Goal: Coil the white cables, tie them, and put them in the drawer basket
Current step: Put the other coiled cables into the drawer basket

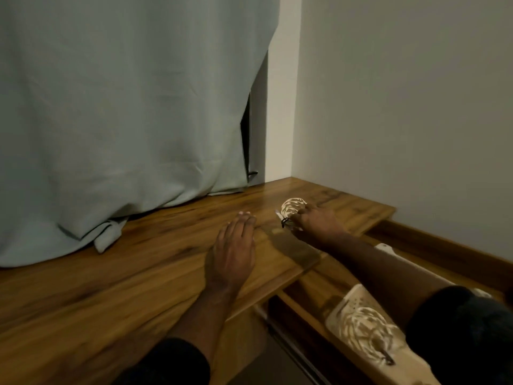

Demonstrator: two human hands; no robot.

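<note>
Grip: right hand (313, 222) curls on a tied coil (292, 211) on the far right of the desk (111, 287); left hand (233, 248) lies flat, fingers straight, holding nothing.
Basket (358, 294): near right, below the desk edge, one coil (363, 326) already inside.
Next move: I judge the held coil travels nearward and down; my right hand is nearer.

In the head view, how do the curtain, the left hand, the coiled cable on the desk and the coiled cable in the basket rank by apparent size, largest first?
1. curtain
2. left hand
3. coiled cable in the basket, though it lies nearer the camera
4. coiled cable on the desk, partly covered by the right hand
</note>
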